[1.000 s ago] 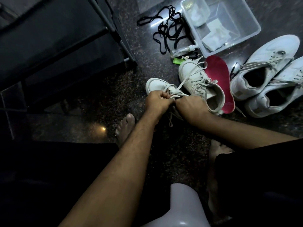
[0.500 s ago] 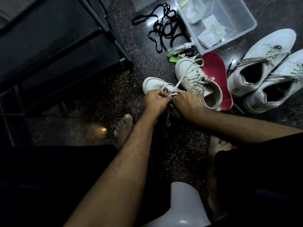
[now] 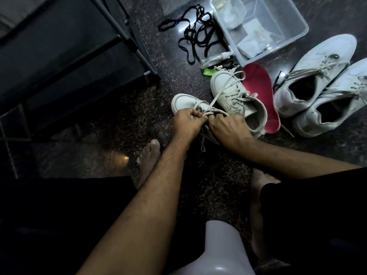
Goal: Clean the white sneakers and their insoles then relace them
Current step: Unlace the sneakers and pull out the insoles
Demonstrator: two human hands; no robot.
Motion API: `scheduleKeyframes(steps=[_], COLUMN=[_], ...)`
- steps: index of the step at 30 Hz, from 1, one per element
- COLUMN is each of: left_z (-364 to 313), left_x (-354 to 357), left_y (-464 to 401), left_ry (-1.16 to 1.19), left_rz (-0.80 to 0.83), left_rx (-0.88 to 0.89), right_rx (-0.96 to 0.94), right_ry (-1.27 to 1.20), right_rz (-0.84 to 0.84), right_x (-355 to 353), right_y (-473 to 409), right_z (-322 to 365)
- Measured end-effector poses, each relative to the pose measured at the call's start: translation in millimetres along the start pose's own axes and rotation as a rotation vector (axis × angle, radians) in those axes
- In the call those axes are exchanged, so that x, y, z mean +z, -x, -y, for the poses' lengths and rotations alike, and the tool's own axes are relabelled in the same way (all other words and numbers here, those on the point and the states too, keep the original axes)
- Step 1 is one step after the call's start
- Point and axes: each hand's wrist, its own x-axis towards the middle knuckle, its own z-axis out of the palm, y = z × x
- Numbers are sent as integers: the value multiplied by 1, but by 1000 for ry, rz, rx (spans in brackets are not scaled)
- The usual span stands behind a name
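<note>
Our left hand and right hand now pinch the lace closer together on the sneaker; we judge lacing nearly finished.

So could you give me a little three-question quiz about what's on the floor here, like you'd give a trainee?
1. True or false: both hands grip the lace of the nearest sneaker.
2. What colour is the insole lying beside the second sneaker?
3. Where do the black laces lie? A) inside the clear bin B) on the floor left of it C) threaded in a sneaker

Key: 1 true: left hand and right hand pinch the lace. 2 red. 3 B.
</note>
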Motion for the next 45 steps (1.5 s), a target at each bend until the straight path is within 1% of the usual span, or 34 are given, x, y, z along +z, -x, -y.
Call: scheduleKeyframes(steps=[1, 2, 3, 6, 8, 10, 13, 16, 18, 19, 20, 22, 25, 27, 29, 31, 33, 35, 37, 38, 40, 42, 43, 45], left_z=[-1, -2, -2, -5, -6, -9, -20, -21, -12, -8, -4, -1, -4, -3, 4, 13, 15, 7, -1, -5, -9, -15, -18, -22], left_x=[0, 0, 0, -3, -6, -8, -4, 4, 9, 9, 7, 1, -12, -21, -27, -31, -30, -22, -9, -1, 17, 37, 47, 66], left_y=[1, 1, 2, 5, 5, 7, 14, 25, 30, 30, 29, 24, 10, -1, -11, -18, -20, -13, -6, -3, 2, 9, 14, 24], left_ry=[-2, -9, -26, -122, -168, -217, -383, -545, -539, -523, -511, -502, -477, -483, -465, -433, -439, -456, -433, -435, -451, -450, -449, -485], left_rz=[-2, -6, -13, -50, -110, -159, -189, -210, -204, -205, -209, -233, -308, -339, -349, -354, -361, -375, -373, -370, -345, -260, -189, -21], left_rx=[0, 3, 7, 53, 114, 192, 339, 465, 473, 449, 423, 387, 357, 338, 325, 319, 309, 328, 486, 577, 710, 827, 872, 896], right_rx=[-4, -4, 1, -53, -16, 54, 168, 386, 516, 553, 557, 489, 342, 232, 164, 122, 80, 100, 144, 168, 245, 352, 393, 442], right_ry=[-31, -8, -12, -32, -151, -383, -834, -1338, -1570, -1612, -1625, -1553, -1386, -1429, -1568, -1603, -1592, -1574, -1476, -1426, -1322, -1169, -1079, -911], right_rz=[-16, -32, -19, -42, -118, -179, -268, -328, -356, -367, -363, -313, -121, -10, 36, -46, -206, -395, -558, -601, -610, -557, -524, -446], right_x=[0, 1, -3, -6, -4, -3, 4, 16, 19, 19, 18, 12, -13, -37, -60, -76, -82, -82, -74, -68, -44, -15, -4, 14], right_y=[1, 2, 3, 5, 7, 7, 4, -3, -7, -8, -8, -3, 15, 30, 44, 54, 63, 71, 75, 76, 73, 68, 67, 65], right_z=[-1, -5, -4, -11, -17, -26, -36, -38, -37, -37, -38, -40, -42, -43, -49, -63, -78, -93, -104, -107, -118, -129, -133, -138])
